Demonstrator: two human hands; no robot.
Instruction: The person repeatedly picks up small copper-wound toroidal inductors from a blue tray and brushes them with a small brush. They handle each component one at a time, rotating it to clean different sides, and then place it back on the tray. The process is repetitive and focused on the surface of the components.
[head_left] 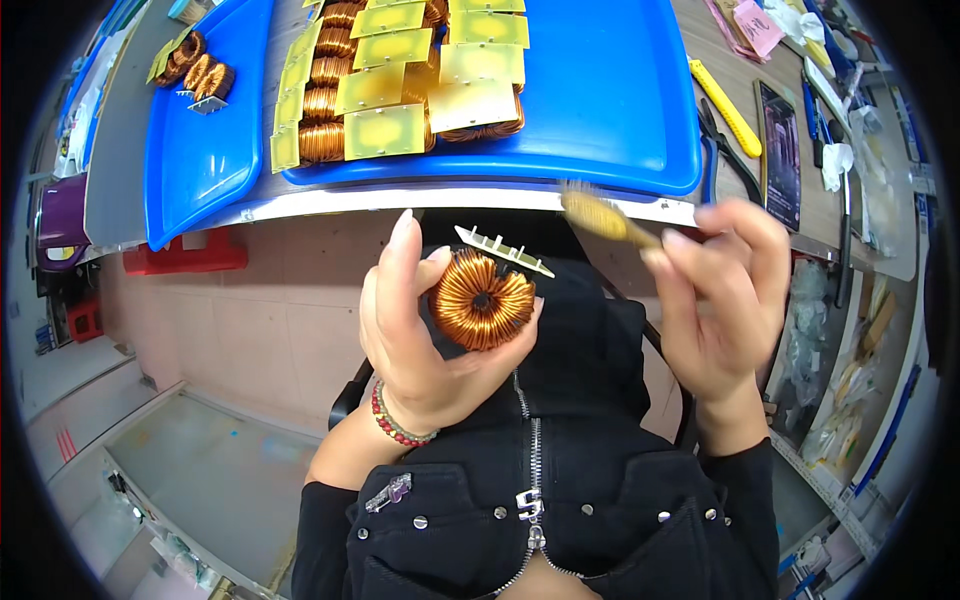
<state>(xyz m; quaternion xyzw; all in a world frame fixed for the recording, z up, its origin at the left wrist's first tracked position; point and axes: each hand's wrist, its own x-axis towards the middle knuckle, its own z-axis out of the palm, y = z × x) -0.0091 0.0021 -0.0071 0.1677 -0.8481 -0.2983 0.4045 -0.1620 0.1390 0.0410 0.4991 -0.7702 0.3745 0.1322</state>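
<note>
In my left hand [415,330] is a toroidal coil [482,300] wound with copper wire, its round face and centre hole turned toward me. A small pale board [504,251] with several pins sits along the coil's far side. My right hand [725,290] pinches the thin handle of a small brush [603,215] with a yellowish head, whose bristle end is blurred. The brush is apart from the coil, off to its right near the table edge. Both hands are over my lap, in front of the table.
On the table a large blue tray [600,110] holds rows of copper coils with yellow boards [385,132]. A smaller blue tray [205,155] at left carries a few more coils [208,78]. To the right lie a yellow utility knife [725,105], pliers [730,150] and a phone [778,150].
</note>
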